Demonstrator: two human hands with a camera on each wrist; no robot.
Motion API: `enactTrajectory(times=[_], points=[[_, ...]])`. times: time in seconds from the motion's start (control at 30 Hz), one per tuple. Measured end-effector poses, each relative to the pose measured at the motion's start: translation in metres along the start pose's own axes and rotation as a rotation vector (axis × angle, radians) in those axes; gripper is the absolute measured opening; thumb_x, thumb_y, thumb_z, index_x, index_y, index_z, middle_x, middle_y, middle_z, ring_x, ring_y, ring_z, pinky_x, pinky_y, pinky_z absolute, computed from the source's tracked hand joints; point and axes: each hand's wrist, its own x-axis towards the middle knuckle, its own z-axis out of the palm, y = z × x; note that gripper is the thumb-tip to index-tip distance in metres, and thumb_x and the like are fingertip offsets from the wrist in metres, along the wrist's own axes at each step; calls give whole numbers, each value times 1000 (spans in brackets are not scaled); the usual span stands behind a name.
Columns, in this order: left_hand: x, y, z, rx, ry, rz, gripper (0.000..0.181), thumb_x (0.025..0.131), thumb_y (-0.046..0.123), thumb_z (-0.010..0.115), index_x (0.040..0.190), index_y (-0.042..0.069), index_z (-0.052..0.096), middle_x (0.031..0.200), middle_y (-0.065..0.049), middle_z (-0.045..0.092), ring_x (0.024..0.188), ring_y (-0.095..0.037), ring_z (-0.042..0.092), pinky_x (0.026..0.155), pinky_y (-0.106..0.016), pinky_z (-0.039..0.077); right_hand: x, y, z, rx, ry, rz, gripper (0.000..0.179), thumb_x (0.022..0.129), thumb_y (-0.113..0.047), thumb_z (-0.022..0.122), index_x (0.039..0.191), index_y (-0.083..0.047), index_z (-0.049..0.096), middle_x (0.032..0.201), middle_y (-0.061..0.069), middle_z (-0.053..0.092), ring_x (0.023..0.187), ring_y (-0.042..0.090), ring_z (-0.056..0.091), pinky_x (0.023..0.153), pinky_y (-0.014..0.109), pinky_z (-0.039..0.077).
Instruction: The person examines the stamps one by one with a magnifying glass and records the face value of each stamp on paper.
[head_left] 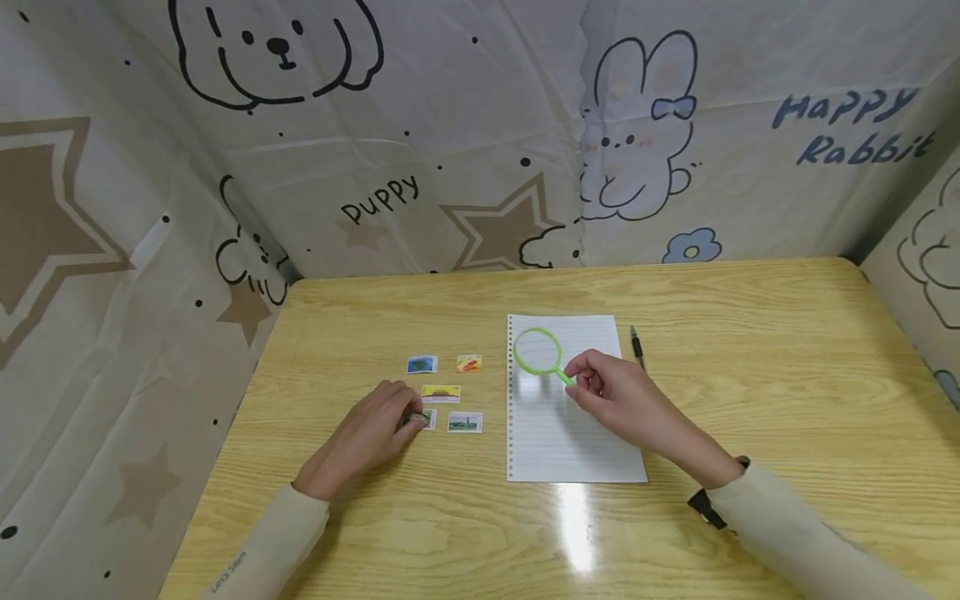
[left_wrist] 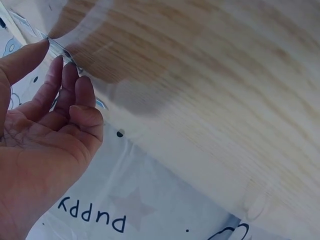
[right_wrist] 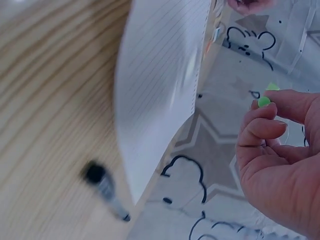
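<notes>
My right hand (head_left: 618, 396) pinches the handle of a green-rimmed magnifying glass (head_left: 558, 354), its lens held over the upper left of a sheet of lined paper (head_left: 577, 450). In the right wrist view only the green handle end (right_wrist: 264, 102) pokes out between thumb and fingers. To the left, my left hand (head_left: 371, 425) has thumb and fingertips at a greenish stamp (head_left: 429, 419), pinching it and covering much of it. Around it lie a stamp with a tower (head_left: 465, 422), a yellow stamp (head_left: 441, 393), a blue stamp (head_left: 422, 364) and an orange-red stamp (head_left: 469, 363).
A black pen (head_left: 637, 346) lies just right of the paper. The wooden table (head_left: 772, 367) meets a hanging cloth (head_left: 480, 125) with cartoon prints along its back and sides.
</notes>
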Motion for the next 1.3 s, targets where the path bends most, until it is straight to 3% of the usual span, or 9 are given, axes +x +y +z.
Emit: enactTrajectory(times=[0.3, 0.83, 1.3], points=[[2, 0, -2, 7, -7, -3, 17, 98, 13, 85, 103, 8, 69, 94, 3, 58, 86, -17, 48, 75, -35, 46, 11, -11, 23, -11, -37, -55, 11, 101, -4, 77, 110, -7, 71, 83, -7, 60, 75, 12, 55, 67, 29, 48], [2, 0, 2, 21, 32, 37, 17, 96, 10, 86, 98, 6, 69, 94, 1, 58, 86, -17, 49, 76, -35, 47, 12, -22, 54, -32, -138, -94, 11, 103, -7, 76, 112, -8, 70, 81, -9, 56, 73, 8, 51, 67, 30, 47], [1, 3, 0, -3, 16, -1, 17, 97, 10, 86, 101, 6, 70, 94, 1, 61, 87, -16, 50, 75, -35, 48, 15, -32, 77, -22, -214, -171, 10, 104, -2, 70, 114, -5, 71, 81, -9, 56, 69, 5, 48, 66, 29, 47]])
